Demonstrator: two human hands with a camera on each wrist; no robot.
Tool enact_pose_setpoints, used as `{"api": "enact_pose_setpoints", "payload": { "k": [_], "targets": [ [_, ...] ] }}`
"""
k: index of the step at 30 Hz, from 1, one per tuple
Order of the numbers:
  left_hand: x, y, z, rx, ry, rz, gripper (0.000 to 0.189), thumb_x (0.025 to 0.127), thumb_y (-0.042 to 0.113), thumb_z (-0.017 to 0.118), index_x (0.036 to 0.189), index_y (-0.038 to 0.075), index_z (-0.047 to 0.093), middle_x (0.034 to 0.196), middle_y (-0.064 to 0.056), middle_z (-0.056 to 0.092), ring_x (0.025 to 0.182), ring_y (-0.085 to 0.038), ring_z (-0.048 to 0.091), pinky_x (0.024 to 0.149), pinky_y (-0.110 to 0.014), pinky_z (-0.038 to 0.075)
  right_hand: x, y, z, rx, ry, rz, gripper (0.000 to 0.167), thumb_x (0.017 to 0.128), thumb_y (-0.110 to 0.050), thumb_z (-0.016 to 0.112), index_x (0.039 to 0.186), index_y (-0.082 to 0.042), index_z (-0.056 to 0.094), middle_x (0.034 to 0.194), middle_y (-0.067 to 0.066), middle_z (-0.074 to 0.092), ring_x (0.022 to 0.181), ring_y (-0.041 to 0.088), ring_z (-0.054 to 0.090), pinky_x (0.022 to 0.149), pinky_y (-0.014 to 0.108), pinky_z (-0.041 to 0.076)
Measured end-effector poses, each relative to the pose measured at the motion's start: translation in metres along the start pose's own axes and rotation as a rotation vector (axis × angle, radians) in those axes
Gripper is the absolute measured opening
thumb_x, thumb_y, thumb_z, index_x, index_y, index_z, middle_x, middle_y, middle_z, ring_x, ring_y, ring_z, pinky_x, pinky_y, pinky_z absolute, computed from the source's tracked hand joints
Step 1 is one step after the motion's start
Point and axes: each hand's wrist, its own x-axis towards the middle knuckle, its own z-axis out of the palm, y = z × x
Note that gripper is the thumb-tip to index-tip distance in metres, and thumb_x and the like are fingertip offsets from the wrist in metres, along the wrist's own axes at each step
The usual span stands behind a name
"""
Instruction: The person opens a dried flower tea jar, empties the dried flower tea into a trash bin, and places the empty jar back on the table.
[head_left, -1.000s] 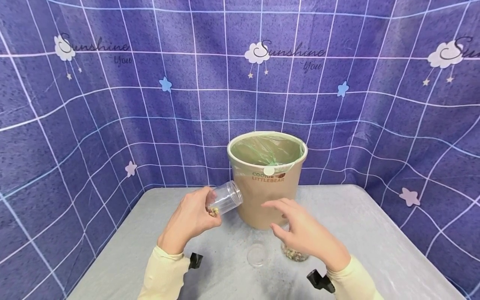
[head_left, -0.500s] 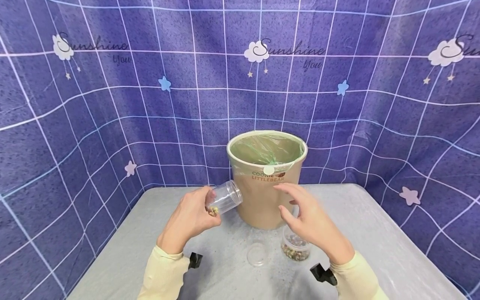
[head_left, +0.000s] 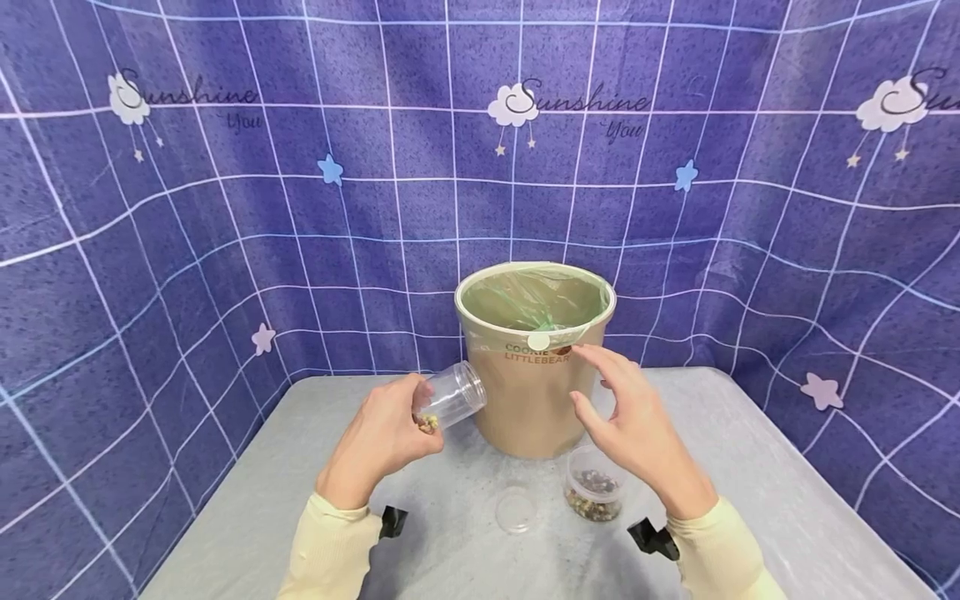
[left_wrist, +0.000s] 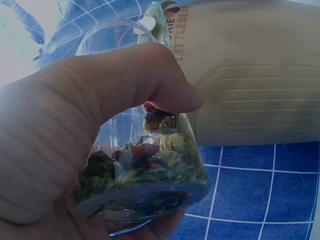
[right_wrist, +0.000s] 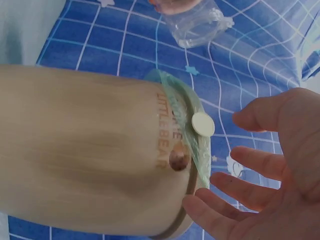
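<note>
My left hand [head_left: 386, 433] grips a clear plastic jar [head_left: 452, 394] by its base end. The jar is tilted, its uncapped mouth toward the tan bin [head_left: 536, 400]. Dried yellowish flowers [left_wrist: 165, 155] with some dark and reddish bits lie at its bottom, with my thumb across the wall in the left wrist view. My right hand [head_left: 633, 425] holds nothing; its fingers are spread and loosely bent by the bin's front right side. Below it on the table stands a second clear jar [head_left: 594, 485], partly filled with a dried mix.
A round clear lid [head_left: 516, 510] lies flat on the grey table [head_left: 450, 558] left of the standing jar. A thin green bag [head_left: 525, 292] lines the bin and folds over its rim, with a pale round button in front. Blue gridded cloth [head_left: 405, 183] hangs around the back and sides.
My right hand has moved up and to the right, away from over the standing jar, which now shows more fully. The left hand and its tilted jar have stayed in place.
</note>
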Motion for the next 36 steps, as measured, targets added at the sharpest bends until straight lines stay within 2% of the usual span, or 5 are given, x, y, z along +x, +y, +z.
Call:
{"api": "enact_pose_setpoints", "payload": {
  "k": [7,15,25,32,36],
  "targets": [
    [-0.001,-0.001,0.001,0.001,0.012,-0.005,0.034,0.061,0.015,0.075,0.093,0.014,0.063,0.079,0.002,0.061,0.068,-0.015,0.053,0.061,-0.03,0.045,0.012,0.016,0.001,-0.043,0.021,-0.029,0.064,0.087,-0.017,0.079,0.146,-0.004,0.056,0.148,0.023,0.054,0.136,0.041,0.049,0.111,0.057,0.037],
    [-0.001,0.002,0.002,0.002,0.002,-0.004,0.037,0.062,0.016,0.076,0.098,0.012,0.065,0.079,0.004,0.061,0.07,-0.015,0.054,0.062,-0.03,0.046,0.034,0.031,0.001,-0.109,0.004,-0.096,0.063,0.087,-0.021,0.08,0.143,-0.003,0.058,0.148,0.027,0.051,0.138,0.048,0.044,0.114,0.062,0.034],
    [-0.001,0.002,0.0,-0.001,0.014,-0.001,0.037,0.063,0.016,0.076,0.098,0.012,0.065,0.078,0.004,0.061,0.069,-0.014,0.054,0.062,-0.03,0.046,0.056,0.044,-0.003,-0.13,-0.121,-0.107,0.054,0.092,-0.024,0.076,0.14,-0.004,0.061,0.146,0.024,0.054,0.142,0.049,0.039,0.118,0.06,0.028],
    [-0.002,0.003,0.0,-0.005,0.015,0.001,0.037,0.062,0.014,0.074,0.098,0.011,0.066,0.081,0.003,0.063,0.07,-0.015,0.055,0.062,-0.03,0.047,0.062,0.052,0.003,-0.118,-0.105,-0.168,0.024,0.097,-0.017,0.069,0.116,-0.004,0.071,0.119,0.017,0.069,0.13,0.046,0.052,0.117,0.058,0.03],
    [-0.003,0.003,-0.001,0.0,0.016,-0.005,0.035,0.062,0.014,0.074,0.096,0.012,0.066,0.081,0.003,0.063,0.07,-0.015,0.055,0.062,-0.03,0.046,0.063,0.057,0.009,-0.109,-0.088,-0.179,0.014,0.098,-0.014,0.068,0.108,-0.006,0.072,0.107,0.012,0.069,0.119,0.043,0.057,0.112,0.056,0.035]
  ]
}}
